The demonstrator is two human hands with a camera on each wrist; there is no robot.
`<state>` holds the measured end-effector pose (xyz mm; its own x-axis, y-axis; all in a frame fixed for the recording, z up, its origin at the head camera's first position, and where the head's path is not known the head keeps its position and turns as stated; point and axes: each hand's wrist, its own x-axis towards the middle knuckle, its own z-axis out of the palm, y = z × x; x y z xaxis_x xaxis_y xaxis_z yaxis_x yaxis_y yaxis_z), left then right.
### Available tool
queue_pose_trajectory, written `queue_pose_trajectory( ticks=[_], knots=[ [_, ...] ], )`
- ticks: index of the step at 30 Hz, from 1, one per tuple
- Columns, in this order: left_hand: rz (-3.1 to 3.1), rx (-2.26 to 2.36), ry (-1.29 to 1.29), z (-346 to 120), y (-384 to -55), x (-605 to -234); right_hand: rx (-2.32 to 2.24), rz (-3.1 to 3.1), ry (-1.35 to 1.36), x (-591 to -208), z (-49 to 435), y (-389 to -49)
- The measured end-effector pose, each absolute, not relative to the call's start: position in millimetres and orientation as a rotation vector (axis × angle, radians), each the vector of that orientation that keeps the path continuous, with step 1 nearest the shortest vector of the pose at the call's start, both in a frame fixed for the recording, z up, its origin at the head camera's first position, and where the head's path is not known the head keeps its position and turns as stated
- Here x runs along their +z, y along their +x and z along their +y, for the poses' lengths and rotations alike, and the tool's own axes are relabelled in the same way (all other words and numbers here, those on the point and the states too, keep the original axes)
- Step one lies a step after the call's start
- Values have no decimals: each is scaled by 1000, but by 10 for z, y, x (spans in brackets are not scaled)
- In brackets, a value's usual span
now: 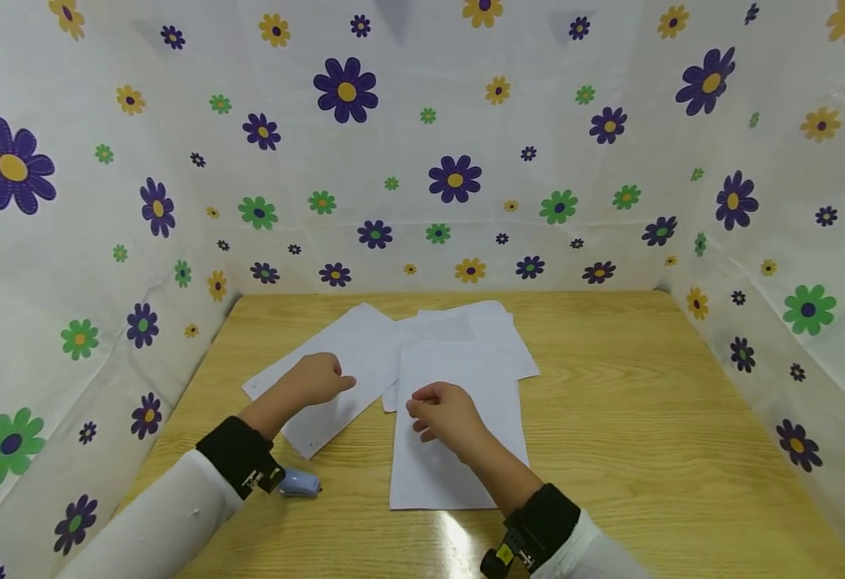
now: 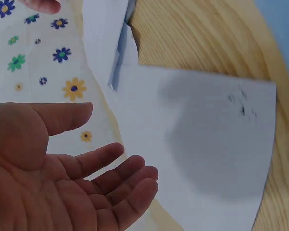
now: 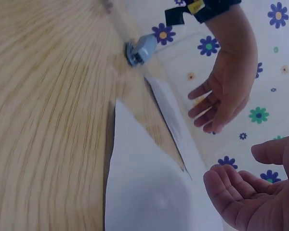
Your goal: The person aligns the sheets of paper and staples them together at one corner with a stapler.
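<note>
My left hand (image 1: 318,379) hovers over a white sheet (image 1: 335,422) that lies at a slant and has small dark marks near its corners. In the left wrist view, its fingers are loosely bent and the palm holds nothing. My right hand (image 1: 449,418) is above an upright-lying stack of white paper (image 1: 458,488) in the middle. The right wrist view shows that hand's fingers relaxed, thumb apart, with nothing between them. More white sheets (image 1: 490,318) lie overlapping behind the stack.
A small light-blue desk tool (image 1: 299,482) with a dark metal end, like a punch, lies by my left wrist. The wooden table (image 1: 632,418) is enclosed at the back and sides by a flower-printed white cloth (image 1: 408,145).
</note>
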<state>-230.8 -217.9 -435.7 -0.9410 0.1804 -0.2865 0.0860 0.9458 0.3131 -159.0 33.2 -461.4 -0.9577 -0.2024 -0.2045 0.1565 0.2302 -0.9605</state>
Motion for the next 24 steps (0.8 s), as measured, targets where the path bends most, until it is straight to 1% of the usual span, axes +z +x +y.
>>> queue_pose_trajectory(
  ticks=[3, 14, 24],
  knots=[
    [2790, 410, 184, -2323, -2429, -4395, -1848, 2125, -9, -4614, 176, -1589],
    [2790, 376, -13, -2720, -2799, -4572, -1983, 1896, 171, -4615, -216, -1510],
    [2775, 421, -106, -3011, -2967, -4717, -1938, 1813, 267, -4597, -386, -1453]
  ],
)
